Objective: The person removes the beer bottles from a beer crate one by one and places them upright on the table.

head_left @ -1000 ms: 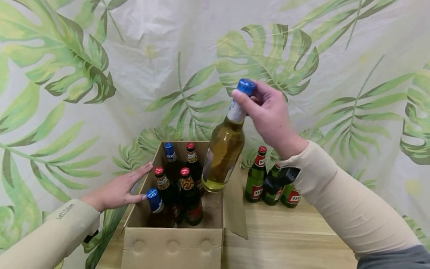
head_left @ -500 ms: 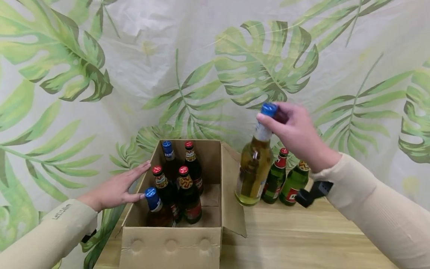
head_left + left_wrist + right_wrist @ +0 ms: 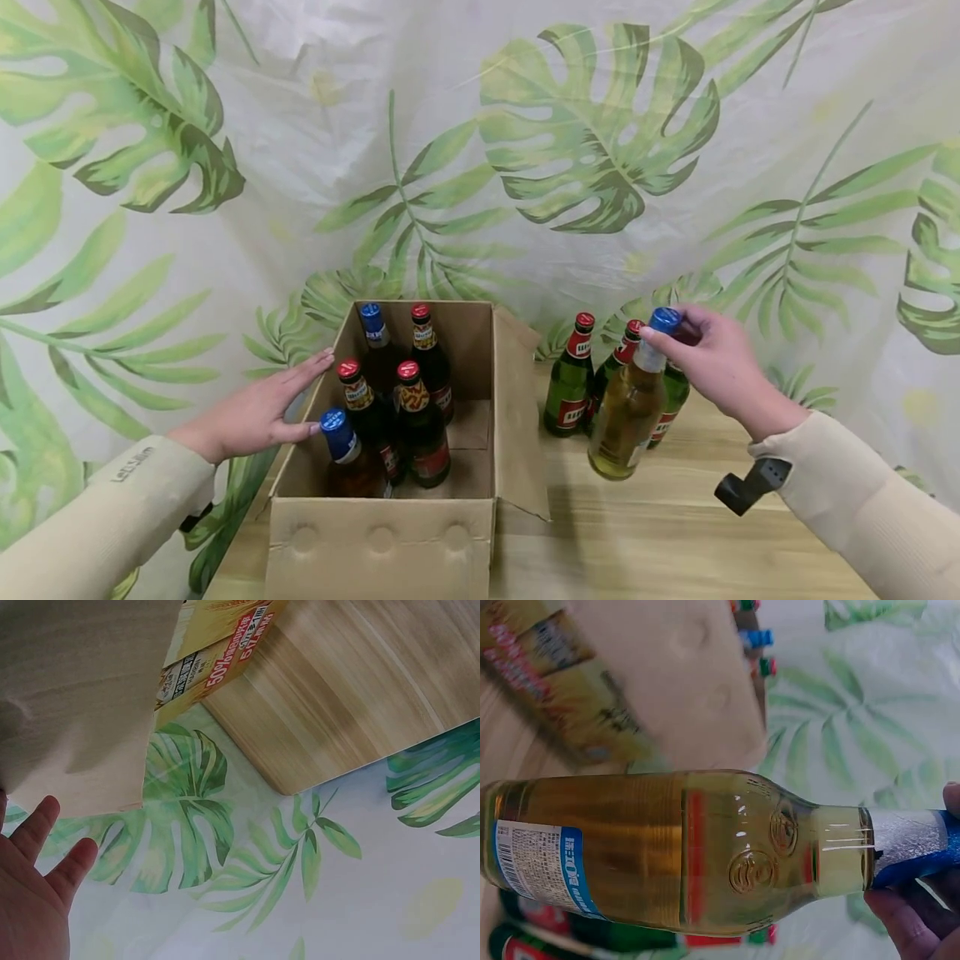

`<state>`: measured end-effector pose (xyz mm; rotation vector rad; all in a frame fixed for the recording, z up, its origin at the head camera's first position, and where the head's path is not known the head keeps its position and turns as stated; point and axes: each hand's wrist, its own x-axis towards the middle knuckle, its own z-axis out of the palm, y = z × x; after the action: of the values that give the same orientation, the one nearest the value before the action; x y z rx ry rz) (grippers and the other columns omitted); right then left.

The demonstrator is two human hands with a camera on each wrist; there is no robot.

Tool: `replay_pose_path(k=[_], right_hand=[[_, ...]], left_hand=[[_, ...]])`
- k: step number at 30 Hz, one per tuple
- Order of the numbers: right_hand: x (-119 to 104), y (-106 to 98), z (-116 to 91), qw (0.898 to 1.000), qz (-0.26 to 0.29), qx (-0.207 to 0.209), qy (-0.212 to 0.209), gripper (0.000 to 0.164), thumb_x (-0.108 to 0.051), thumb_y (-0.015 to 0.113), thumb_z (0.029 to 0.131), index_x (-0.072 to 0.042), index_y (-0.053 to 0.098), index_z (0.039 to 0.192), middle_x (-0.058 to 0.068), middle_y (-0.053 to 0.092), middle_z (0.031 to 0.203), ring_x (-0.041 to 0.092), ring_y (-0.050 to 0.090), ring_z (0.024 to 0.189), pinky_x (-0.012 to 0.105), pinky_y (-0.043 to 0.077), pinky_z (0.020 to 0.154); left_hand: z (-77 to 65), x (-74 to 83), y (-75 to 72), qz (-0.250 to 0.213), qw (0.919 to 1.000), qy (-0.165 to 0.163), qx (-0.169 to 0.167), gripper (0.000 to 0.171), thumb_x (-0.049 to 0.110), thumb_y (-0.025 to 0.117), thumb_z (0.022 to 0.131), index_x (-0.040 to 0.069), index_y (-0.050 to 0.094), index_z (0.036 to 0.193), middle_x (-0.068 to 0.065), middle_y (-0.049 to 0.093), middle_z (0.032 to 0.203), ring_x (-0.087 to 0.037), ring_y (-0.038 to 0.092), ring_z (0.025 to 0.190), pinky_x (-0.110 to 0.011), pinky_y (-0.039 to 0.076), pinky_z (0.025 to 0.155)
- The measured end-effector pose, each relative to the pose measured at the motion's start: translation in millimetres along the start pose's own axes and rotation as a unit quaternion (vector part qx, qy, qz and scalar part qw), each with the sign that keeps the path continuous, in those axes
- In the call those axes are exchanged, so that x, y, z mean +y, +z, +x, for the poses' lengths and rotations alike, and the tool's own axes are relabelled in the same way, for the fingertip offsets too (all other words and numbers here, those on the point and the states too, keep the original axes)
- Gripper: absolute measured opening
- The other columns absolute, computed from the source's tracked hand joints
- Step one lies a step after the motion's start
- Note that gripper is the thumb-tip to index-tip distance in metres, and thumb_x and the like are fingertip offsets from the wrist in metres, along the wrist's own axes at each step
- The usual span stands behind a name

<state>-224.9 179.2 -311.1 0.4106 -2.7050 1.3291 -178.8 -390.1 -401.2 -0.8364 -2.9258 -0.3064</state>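
Note:
My right hand pinches the neck of a beer bottle just under its blue cap. The bottle holds pale golden beer and tilts slightly, base toward the left; whether it touches the table cannot be told. Just behind it are three green beer bottles with red labels, one partly hidden. My left hand rests with spread, straight fingers at the left wall of an open cardboard box. In the left wrist view, those fingers lie beside a cardboard flap.
Inside the box stand several bottles, among them a red-capped one and a blue-capped one. A box flap sticks out to the right. Under everything is a wooden table; a leaf-patterned cloth hangs behind.
The right hand has carried the blue-capped bottle from above the box's right side rightward and down, to just in front of the green bottles. The left hand has stayed at the box wall.

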Motion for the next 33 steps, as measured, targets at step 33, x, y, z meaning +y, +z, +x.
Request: replay_pose_path(k=[33], right_hand=[[138.5, -61.2, -15.3, 0.989, -0.118, 0.053, 0.079, 0.049, -0.031, 0.062, 0.104, 0.016, 0.059, 0.117, 0.023, 0.072, 0.094, 0.003, 0.059, 0.068, 0.026, 0.049, 0.054]], left_hand=[[0.0, 4.7, -5.3, 0.008, 0.9998, -0.008, -0.015, 0.088, 0.044, 0.071, 0.095, 0.001, 0.031, 0.161, -0.026, 0.029, 0.164, -0.049, 0.043, 0.139, -0.063, 0.044, 0.103]])
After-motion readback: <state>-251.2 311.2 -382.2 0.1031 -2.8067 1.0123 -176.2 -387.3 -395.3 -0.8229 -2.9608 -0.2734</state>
